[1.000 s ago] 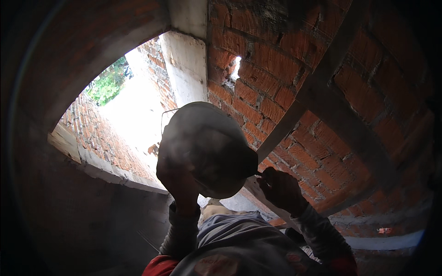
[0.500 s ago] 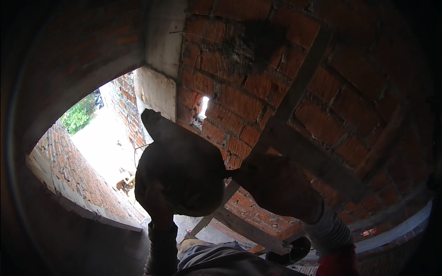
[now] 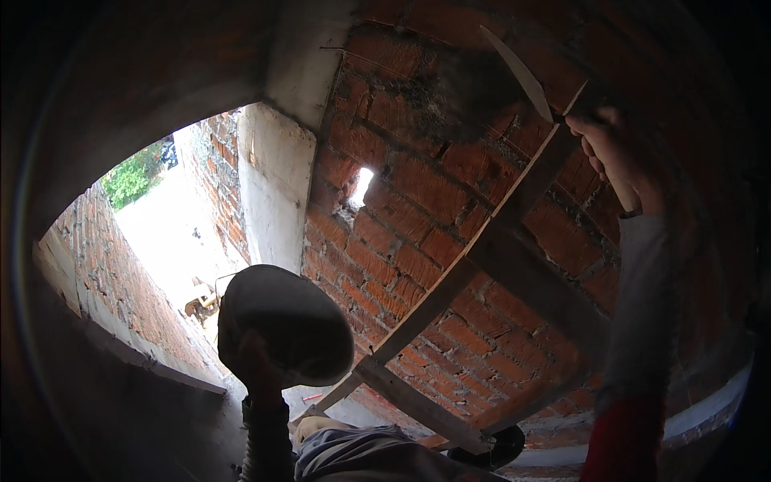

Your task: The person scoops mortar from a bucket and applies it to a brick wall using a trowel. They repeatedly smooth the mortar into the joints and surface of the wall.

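My left hand (image 3: 259,365) grips a dark, rounded mortar container (image 3: 301,321) at its near side, low and left of the middle. It looks tilted, and its inside is too dark to make out. Raised at the upper right, my right hand (image 3: 606,157) is closed round the handle of a trowel (image 3: 520,76). The thin blade is seen nearly edge-on and points up and left, in front of the brick wall (image 3: 418,181). Whether the blade touches the wall, I cannot tell. A dark, rough patch (image 3: 450,92) marks the bricks left of the blade.
Wooden beams (image 3: 430,317) cross in front of the wall, with a short plank (image 3: 418,406) below. A small hole (image 3: 361,186) lets light through the bricks. At the left, a bright opening (image 3: 157,217) shows another brick wall and greenery.
My right hand has swung up and right with the trowel, away from the container. My left hand and the container have shifted slightly left; the container's round rim now shows more clearly.
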A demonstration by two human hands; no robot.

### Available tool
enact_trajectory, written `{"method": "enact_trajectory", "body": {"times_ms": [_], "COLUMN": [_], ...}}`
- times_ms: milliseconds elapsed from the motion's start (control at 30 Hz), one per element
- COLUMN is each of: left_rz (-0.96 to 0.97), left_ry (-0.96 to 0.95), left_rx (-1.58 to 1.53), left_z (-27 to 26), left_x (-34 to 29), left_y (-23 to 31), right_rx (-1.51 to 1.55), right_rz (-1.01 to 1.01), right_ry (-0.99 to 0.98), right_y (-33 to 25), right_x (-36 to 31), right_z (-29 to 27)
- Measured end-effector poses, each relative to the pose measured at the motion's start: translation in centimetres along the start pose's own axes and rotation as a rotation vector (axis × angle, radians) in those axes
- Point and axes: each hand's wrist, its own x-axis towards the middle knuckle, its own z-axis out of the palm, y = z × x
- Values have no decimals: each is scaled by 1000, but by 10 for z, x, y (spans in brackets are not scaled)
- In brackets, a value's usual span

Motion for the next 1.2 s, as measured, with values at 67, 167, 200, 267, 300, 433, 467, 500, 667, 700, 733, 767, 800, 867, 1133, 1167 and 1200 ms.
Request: {"method": "enact_trajectory", "body": {"times_ms": [67, 167, 200, 267, 300, 433, 467, 500, 667, 700, 733, 767, 800, 867, 1133, 1167, 1200], "left_rz": [-18, 171, 166, 270, 335, 140, 92, 43, 38, 65, 109, 132, 172, 128, 50, 19, 213], "left_ry": [-13, -60, -87, -184, -195, -235, -245, -253, -232, -226, -237, -260, -260, -242, -115, -68, -58], "left_rx": [-43, 222, 241, 456, 517, 350, 311, 274, 209, 180, 242, 279, 287, 234, 139, 114, 272], "left_z": [6, 15, 18, 20, 23, 44, 48, 53, 64, 64, 62, 60, 59, 58, 63, 61, 62], "left_x": [2, 3, 1, 1, 0, -6, -10, -13, -24, -24, -25, -24, -22, -18, 0, 2, 4], "left_y": [2, 13, 19, 34, 43, 74, 81, 86, 84, 81, 80, 78, 76, 72, 43, 41, 37], "right_rx": [-123, -203, -93, -192, -300, -527, -594, -632, -587, -523, -441, -350, -269, 19, 230, 275, 254], "right_rz": [-133, -305, -418, -629, -687, -772, -787, -803, -679, -631, -547, -474, -406, -372, -291, -341, -410], "right_ry": [40, -47, -121, -225, -228, -144, -35, 90, 50, -41, -120, -220, -311, -291, -258, -185, -139], "right_y": [-6, -21, -22, -21, -16, 9, 13, 17, 28, 30, 34, 38, 42, 49, 41, 34, 27], "right_x": [-22, -74, -100, -141, -158, -212, -220, -227, -252, -255, -258, -261, -265, -271, -252, -242, -231], "right_z": [-4, 27, 48, 90, 111, 192, 208, 222, 265, 269, 271, 273, 273, 274, 252, 244, 233]}}
